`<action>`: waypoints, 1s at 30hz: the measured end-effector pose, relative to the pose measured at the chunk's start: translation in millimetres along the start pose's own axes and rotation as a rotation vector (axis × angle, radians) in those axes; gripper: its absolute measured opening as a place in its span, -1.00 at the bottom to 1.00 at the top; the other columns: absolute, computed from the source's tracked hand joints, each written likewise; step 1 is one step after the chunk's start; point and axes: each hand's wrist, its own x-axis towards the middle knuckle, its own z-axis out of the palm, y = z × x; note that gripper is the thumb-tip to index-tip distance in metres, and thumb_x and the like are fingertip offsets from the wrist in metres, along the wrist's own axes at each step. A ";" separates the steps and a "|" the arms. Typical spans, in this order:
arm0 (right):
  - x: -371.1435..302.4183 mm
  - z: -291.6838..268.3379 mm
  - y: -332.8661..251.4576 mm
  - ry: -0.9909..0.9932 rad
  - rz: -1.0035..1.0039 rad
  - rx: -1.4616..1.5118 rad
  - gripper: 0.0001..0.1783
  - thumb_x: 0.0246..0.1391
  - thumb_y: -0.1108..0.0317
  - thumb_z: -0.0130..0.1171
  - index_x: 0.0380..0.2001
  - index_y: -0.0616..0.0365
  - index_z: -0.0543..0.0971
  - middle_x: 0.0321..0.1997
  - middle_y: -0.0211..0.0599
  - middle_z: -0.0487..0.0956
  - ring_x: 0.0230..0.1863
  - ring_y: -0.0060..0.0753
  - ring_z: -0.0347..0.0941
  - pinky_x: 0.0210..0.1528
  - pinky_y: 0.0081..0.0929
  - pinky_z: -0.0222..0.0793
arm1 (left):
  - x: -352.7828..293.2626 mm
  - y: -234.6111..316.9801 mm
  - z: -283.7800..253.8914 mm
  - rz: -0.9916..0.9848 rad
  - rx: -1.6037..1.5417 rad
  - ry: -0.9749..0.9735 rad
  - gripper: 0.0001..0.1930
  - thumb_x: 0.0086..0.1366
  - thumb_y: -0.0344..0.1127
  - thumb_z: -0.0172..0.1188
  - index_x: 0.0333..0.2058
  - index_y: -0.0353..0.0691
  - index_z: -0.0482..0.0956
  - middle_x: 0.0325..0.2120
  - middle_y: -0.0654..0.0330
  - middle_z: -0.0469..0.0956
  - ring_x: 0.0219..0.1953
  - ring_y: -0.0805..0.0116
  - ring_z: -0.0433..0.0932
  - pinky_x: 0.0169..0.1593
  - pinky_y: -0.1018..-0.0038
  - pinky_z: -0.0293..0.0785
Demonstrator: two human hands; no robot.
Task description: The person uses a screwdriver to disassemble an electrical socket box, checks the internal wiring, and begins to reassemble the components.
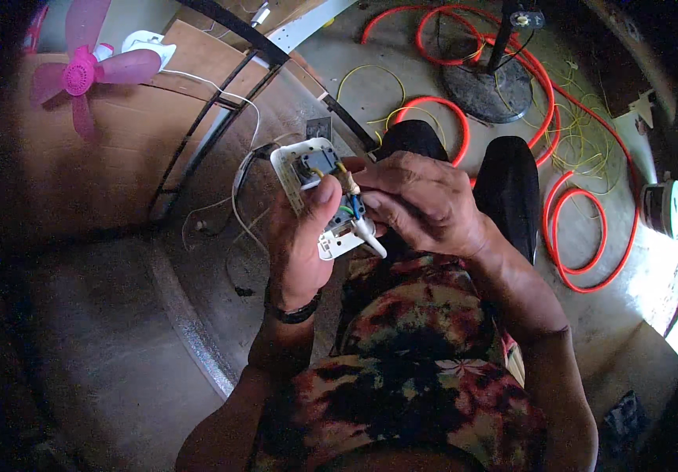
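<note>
My left hand [303, 248] holds a white plastic electrical housing [288, 167], its open inner side facing up. The thumb presses on the housing from the left. Grey switch or socket parts [319, 163] sit inside, with short yellow, green and blue wires [355, 206] along the right side. A thick white cable end [370, 238] sticks out at the lower right corner. My right hand [425, 200] is closed at the right edge, thumb and fingers pinched around the wires. Its fingertips are partly hidden.
A pink fan blade [79, 72] lies at upper left on brown cardboard [110, 169], near a black metal frame [201, 130]. Orange hose [551, 228] and thin yellow wire [591, 118] coil over the floor at right. A round black stand base [488, 90] stands far right of centre.
</note>
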 end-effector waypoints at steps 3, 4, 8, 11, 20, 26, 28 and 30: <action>-0.8 -5.4 1.5 -0.048 -0.103 -0.098 -0.68 0.01 0.51 0.33 -0.12 0.31 0.60 -0.20 -0.08 0.63 -0.25 -0.11 0.63 -0.23 -0.29 0.56 | -3.0 0.7 3.2 0.020 0.034 0.013 -0.62 0.40 -0.21 0.17 0.04 -0.38 0.43 -0.22 0.11 0.58 -0.28 0.34 0.64 -0.23 0.41 0.66; -1.1 -4.6 2.0 -0.034 -0.137 -0.126 -0.66 -0.02 0.49 0.34 -0.12 0.30 0.60 -0.20 -0.10 0.62 -0.25 -0.12 0.62 -0.22 -0.29 0.57 | -3.2 -0.6 2.3 0.033 0.057 0.029 -0.62 0.39 -0.22 0.18 0.04 -0.38 0.43 -0.21 0.12 0.57 -0.25 0.37 0.62 -0.19 0.43 0.63; -2.2 4.7 2.0 0.044 -0.197 -0.185 -0.62 -0.10 0.46 0.36 -0.14 0.29 0.60 -0.23 -0.14 0.60 -0.26 -0.15 0.60 -0.24 -0.29 0.57 | -9.7 5.0 4.9 0.045 0.101 0.015 -0.65 0.39 -0.26 0.20 0.02 -0.37 0.46 -0.18 0.17 0.56 -0.17 0.45 0.57 -0.07 0.48 0.54; -6.1 8.5 0.0 0.064 -0.157 -0.151 -0.65 -0.07 0.46 0.34 -0.16 0.30 0.59 -0.24 -0.12 0.59 -0.27 -0.12 0.59 -0.26 -0.27 0.55 | -12.5 0.8 0.0 0.060 0.181 0.078 -0.67 0.39 -0.30 0.19 0.02 -0.37 0.44 -0.18 0.17 0.56 -0.17 0.44 0.57 -0.06 0.47 0.53; -8.3 8.1 -0.2 0.026 -0.047 0.057 -0.77 0.07 0.44 0.24 -0.20 0.32 0.57 -0.26 -0.06 0.57 -0.25 -0.01 0.56 -0.23 -0.21 0.52 | -9.4 -6.0 -17.2 -0.052 -0.054 -0.114 -0.60 0.47 -0.18 0.04 0.18 -0.23 0.40 0.07 0.09 0.52 0.06 0.19 0.55 0.10 0.23 0.50; -5.0 3.6 1.1 -0.009 -0.016 0.057 -0.80 0.11 0.41 0.22 -0.20 0.26 0.55 -0.33 -0.10 0.52 -0.32 0.00 0.53 -0.30 -0.18 0.49 | -5.8 2.9 -15.7 -0.382 -0.336 -0.202 -0.48 0.50 0.06 -0.13 0.12 -0.32 0.38 -0.18 -0.04 0.60 -0.26 0.06 0.68 -0.33 0.11 0.70; -4.6 3.5 3.0 0.002 -0.036 0.044 -0.81 0.10 0.41 0.23 -0.22 0.24 0.55 -0.35 -0.11 0.50 -0.34 -0.01 0.52 -0.32 -0.18 0.49 | -2.6 1.4 -20.3 -0.453 -0.402 -0.249 -0.41 0.50 0.13 -0.22 0.12 -0.33 0.38 -0.22 -0.09 0.61 -0.26 0.02 0.68 -0.35 0.16 0.70; -5.1 4.5 4.7 0.022 -0.062 0.027 -0.81 0.08 0.43 0.24 -0.23 0.23 0.55 -0.36 -0.12 0.50 -0.35 -0.02 0.52 -0.35 -0.19 0.49 | 0.5 -1.3 -23.6 -0.520 -0.512 -0.269 -0.33 0.48 0.21 -0.25 0.11 -0.36 0.39 -0.21 -0.15 0.60 -0.25 -0.07 0.67 -0.37 0.14 0.71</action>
